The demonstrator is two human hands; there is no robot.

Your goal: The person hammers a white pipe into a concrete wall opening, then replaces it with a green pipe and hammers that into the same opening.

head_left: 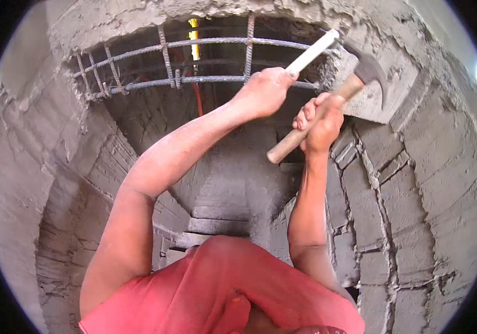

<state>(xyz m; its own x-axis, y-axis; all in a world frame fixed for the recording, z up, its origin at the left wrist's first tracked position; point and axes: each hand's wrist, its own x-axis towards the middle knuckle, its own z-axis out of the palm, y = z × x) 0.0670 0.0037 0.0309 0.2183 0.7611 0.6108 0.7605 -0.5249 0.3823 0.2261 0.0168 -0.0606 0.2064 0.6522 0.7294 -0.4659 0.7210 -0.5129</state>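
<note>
- Left hand (262, 92): raised high at the end of an outstretched arm, fingers curled fully shut in a fist round the lower end of a chisel (316, 49).
- Chisel: pale, straight rod, slanting up and to the right out of the fist; upper tip set against the broken concrete edge (355, 33) of the opening overhead.
- Right hand (321, 123): raised just beside and slightly below the left hand, fingers wrapped closed round the wooden handle of a hammer (368, 69), gripping near mid-length.
- Hammer: handle tilted, butt end sticking out down and to the left below the fist; dark claw head up and to the right, close to the chisel tip but apart from it, with the claw pointing downward.
- Rebar grid (194, 61): rusted, mortar-crusted bars crossing the opening, bared from the surrounding concrete; lying behind both hands and the chisel.
- Cable (198, 97): orange-red, hanging vertically behind the grid.
- Lamp (194, 33): small yellow glow behind the grid's top bars.
- Block wall (405, 183): grey masonry with rough mortar joints, enclosing the shaft on all sides.
- Shirt (222, 289): red, filling the bottom of the view beneath both arms.
</note>
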